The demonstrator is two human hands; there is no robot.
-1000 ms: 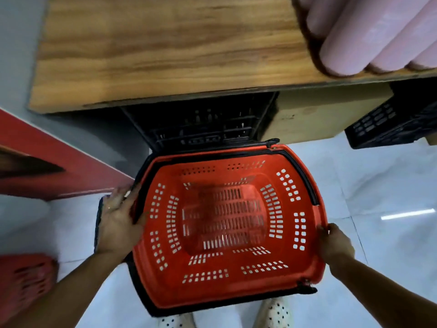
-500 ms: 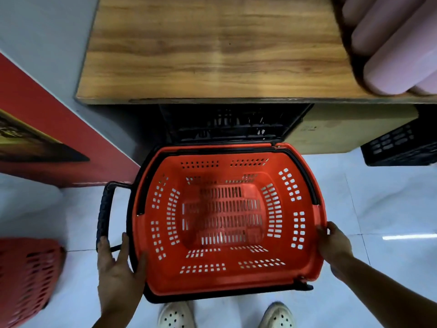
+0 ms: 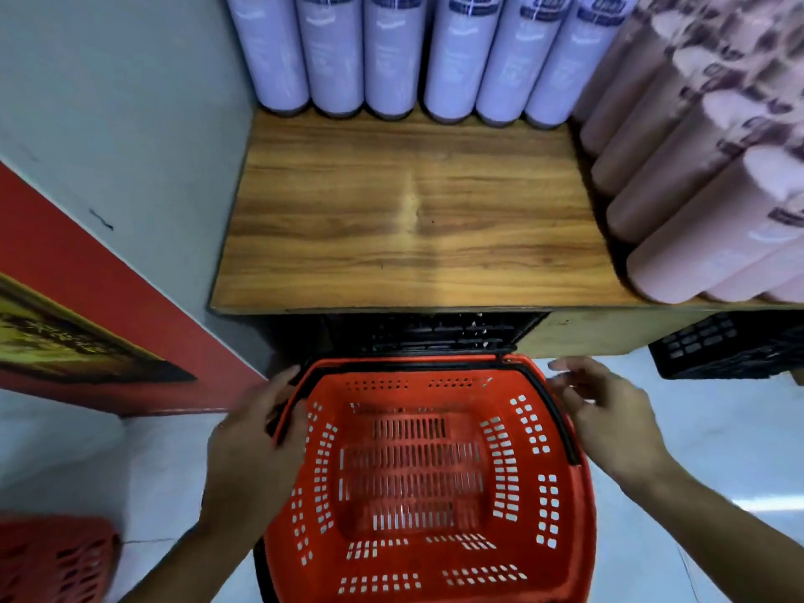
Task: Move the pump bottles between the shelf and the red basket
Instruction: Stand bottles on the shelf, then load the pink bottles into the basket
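The red basket (image 3: 565, 515) stands on the floor below the wooden shelf (image 3: 413, 237), and nothing lies in it. Several lilac pump bottles (image 3: 383, 58) stand in a row at the back of the shelf. Several pink pump bottles (image 3: 678, 211) crowd its right side. My left hand (image 3: 252, 454) hovers over the basket's left rim with relaxed fingers and holds nothing. My right hand (image 3: 609, 420) is lifted just right of the basket's far right corner, fingers spread and blurred, with nothing in it.
A black crate (image 3: 426, 332) sits under the shelf behind the basket, another black crate (image 3: 731, 346) to the right. A second red basket (image 3: 52, 559) lies at the lower left. A grey and red wall (image 3: 108, 189) bounds the left side.
Both hands have let go of the basket's sides and risen toward its far end. The view has tilted up, which brings the shelf's bottles into sight.
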